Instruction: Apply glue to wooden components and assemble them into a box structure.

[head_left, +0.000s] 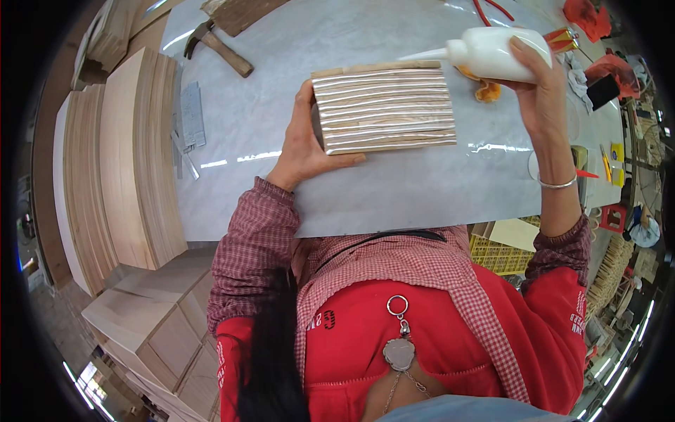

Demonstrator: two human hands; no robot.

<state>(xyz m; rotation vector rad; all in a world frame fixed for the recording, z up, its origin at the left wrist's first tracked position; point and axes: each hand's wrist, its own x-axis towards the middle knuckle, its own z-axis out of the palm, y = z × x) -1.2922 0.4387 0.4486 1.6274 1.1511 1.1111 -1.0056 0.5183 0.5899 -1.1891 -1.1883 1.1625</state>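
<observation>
My left hand (309,144) is closed around the left end of a stack of thin wooden strips (387,109), thumb along its near edge. White lines of glue run along the edges of the strips. My right hand (541,84) grips a white squeeze glue bottle (503,53), tilted so that its long thin nozzle points left. The nozzle's tip is just above the stack's far edge; whether it touches the wood I cannot tell.
A hammer (218,49) lies at the far left of the grey table (394,200). Tall stacks of wooden boards (137,155) stand along the left. A metal plate (193,116) lies beside them. An orange-brown lump (487,91), a black phone (604,93) and red cloth (613,73) are on the right.
</observation>
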